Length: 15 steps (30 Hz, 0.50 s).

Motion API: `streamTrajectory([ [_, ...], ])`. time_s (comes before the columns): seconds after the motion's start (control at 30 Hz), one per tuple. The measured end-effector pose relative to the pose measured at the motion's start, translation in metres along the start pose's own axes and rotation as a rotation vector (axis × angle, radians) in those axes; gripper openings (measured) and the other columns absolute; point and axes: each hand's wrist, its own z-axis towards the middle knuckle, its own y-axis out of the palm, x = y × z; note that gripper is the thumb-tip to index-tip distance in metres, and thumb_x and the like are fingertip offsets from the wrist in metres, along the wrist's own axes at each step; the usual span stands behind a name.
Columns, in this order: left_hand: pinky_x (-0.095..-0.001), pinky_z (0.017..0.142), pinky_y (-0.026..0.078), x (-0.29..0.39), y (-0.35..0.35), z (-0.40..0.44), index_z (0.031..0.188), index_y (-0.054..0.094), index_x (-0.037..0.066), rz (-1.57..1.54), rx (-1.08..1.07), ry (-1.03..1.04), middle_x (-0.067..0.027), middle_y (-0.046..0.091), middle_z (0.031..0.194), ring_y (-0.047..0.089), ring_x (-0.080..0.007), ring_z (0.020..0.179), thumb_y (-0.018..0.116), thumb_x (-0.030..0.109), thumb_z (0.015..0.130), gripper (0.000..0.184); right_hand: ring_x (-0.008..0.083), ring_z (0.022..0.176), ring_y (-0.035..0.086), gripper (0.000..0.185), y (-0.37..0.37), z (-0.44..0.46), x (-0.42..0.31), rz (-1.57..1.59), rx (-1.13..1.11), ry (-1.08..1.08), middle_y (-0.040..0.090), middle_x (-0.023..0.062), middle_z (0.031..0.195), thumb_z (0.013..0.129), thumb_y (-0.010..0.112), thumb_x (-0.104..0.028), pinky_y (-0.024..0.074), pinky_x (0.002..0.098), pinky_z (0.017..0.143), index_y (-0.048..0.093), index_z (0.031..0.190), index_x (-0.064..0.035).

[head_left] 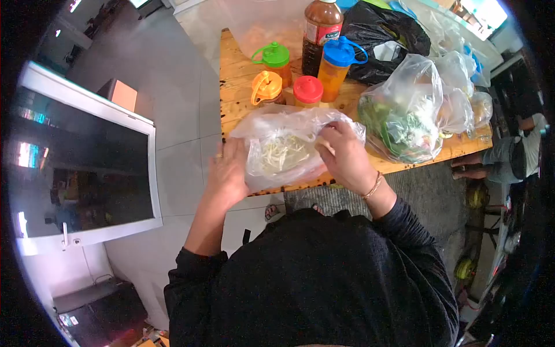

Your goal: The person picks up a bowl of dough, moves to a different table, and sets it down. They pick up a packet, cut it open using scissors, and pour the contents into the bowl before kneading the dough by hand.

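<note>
A clear plastic bag [260, 130] lies on the near edge of the wooden table, its mouth spread wide. Pale bean sprouts [283, 153] show inside it. My right hand [347, 153] pinches the bag's rim on the right side, fingers closed on the plastic. Along the bag's left side rests my left hand [228, 173], slightly blurred, its fingers stretched out against the plastic. Just beyond the bag stand a red-capped bottle [307, 91] and an orange-capped bottle [266, 88].
Behind are a green-capped bottle [274, 58], a blue-capped bottle [338, 66] and a brown sauce bottle [319, 34]. A bag of green vegetables [402, 118] and a black bag [381, 34] occupy the right of the wooden table [231, 110]. Another person [509, 153] is at far right.
</note>
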Motion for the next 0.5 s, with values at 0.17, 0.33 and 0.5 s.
streamTrajectory([
  [0.17, -0.0416, 0.106, 0.039, -0.03, 0.029, 0.018, 0.136, 0.034, -0.012, -0.27, -0.003, 0.369, -0.0293, 0.043, 0.133, 0.045, -0.0431, 0.125, 0.08, 0.014, 0.065, 0.088, 0.0375, 0.099, 0.058, 0.029, 0.013, -0.003, -0.012, -0.265, -0.138, 0.097, 0.057, 0.0163, 0.105, 0.077, 0.07, -0.015, 0.0487, 0.044, 0.084, 0.062, 0.102, -0.0039],
  [0.33, -0.0459, 0.096, 0.043, -0.018, 0.03, 0.023, 0.127, 0.041, -0.011, -0.559, 0.127, 0.433, -0.03, 0.052, 0.121, 0.051, -0.044, 0.115, 0.079, 0.018, 0.067, 0.077, 0.0374, 0.1, 0.059, 0.033, 0.028, -0.009, 0.003, -0.18, -0.064, 0.17, 0.059, 0.0153, 0.105, 0.073, 0.072, -0.015, 0.0482, 0.044, 0.085, 0.063, 0.103, -0.0035],
  [0.5, -0.0476, 0.088, 0.045, -0.008, 0.042, 0.037, 0.115, 0.048, -0.007, -0.458, 0.196, 0.345, -0.027, 0.057, 0.109, 0.055, -0.0428, 0.103, 0.08, 0.018, 0.065, 0.065, 0.0336, 0.092, 0.063, 0.026, 0.041, -0.02, 0.01, -0.131, 0.09, 0.203, 0.064, 0.0108, 0.103, 0.071, 0.066, -0.013, 0.0512, 0.0437, 0.079, 0.066, 0.096, -0.0077],
])
